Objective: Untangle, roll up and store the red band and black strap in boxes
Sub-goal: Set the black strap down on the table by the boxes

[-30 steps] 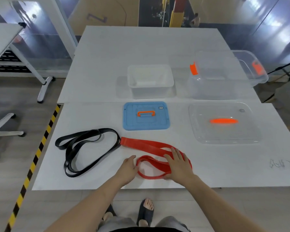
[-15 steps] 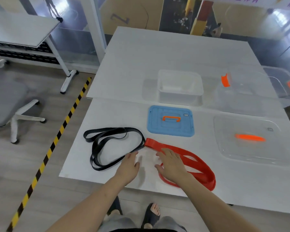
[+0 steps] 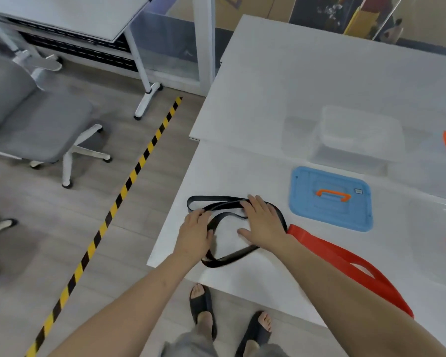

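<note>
Your left hand [image 3: 194, 234] and right hand [image 3: 264, 224] rest open on the black strap [image 3: 227, 258].
Red band [image 3: 345, 256] meets it beside your right wrist.

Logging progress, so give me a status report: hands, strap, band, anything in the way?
Left hand and right hand rest open on black strap. Strap unrolled, linked to red band. Blue lid lies clear of them.

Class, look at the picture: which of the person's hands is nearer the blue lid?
Right. The right hand lies flat on the black strap, just left of the lid; the left hand is farther left, at the strap's other side.
</note>
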The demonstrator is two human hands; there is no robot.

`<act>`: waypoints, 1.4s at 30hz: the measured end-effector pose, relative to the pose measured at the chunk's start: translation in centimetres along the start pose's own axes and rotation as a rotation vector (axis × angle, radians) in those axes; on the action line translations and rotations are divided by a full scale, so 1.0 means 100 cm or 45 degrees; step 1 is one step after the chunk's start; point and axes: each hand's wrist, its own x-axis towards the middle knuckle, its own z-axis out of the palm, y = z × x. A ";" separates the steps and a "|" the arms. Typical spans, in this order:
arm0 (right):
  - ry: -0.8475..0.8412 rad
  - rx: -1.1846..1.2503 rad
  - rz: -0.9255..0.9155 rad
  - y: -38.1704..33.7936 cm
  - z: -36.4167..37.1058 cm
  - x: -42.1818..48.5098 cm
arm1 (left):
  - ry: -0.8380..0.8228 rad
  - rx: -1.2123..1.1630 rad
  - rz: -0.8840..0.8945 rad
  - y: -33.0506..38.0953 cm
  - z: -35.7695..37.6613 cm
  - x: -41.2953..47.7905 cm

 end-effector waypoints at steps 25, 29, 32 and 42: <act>-0.457 -0.366 -0.230 0.056 0.020 0.002 | -0.247 0.408 0.052 -0.012 0.046 0.017; -0.264 -0.509 -0.276 0.054 0.036 0.006 | -0.356 0.510 0.027 -0.011 0.055 0.008; -0.067 -0.448 -0.266 0.054 0.043 0.016 | -0.305 0.604 0.042 -0.008 0.055 0.005; 0.135 -0.275 -0.329 0.013 0.001 0.018 | -0.161 0.231 -0.022 -0.027 0.014 0.017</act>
